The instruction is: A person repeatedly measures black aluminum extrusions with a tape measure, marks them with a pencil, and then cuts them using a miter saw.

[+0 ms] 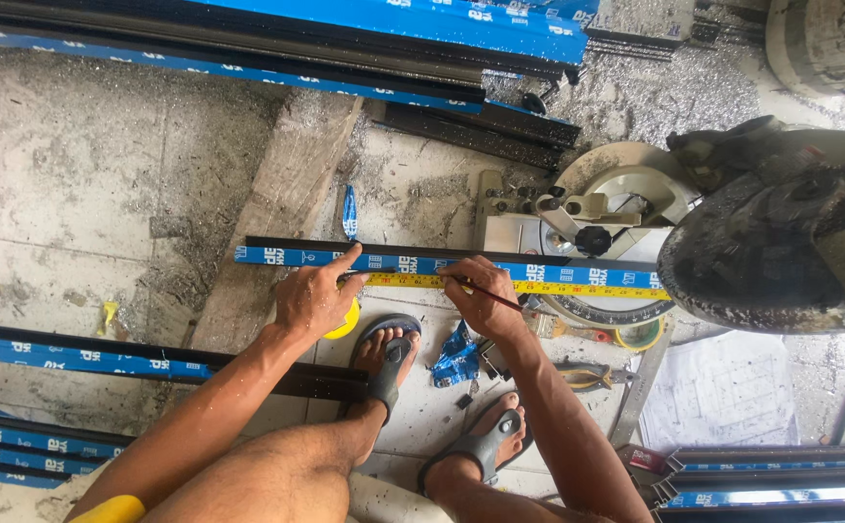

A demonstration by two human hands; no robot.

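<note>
A long dark aluminium profile (442, 260) wrapped in blue protective film lies across gritty concrete, one end resting on the mitre saw (762, 242) base. The left hand (314, 298) pins a yellow tape measure (539, 287) flat along it — forefinger pressed down, round case under the palm. The right hand (481, 295) pinches a thin pencil (485, 292), its tip on the tape. Metal shavings (655, 97) glitter behind.
</note>
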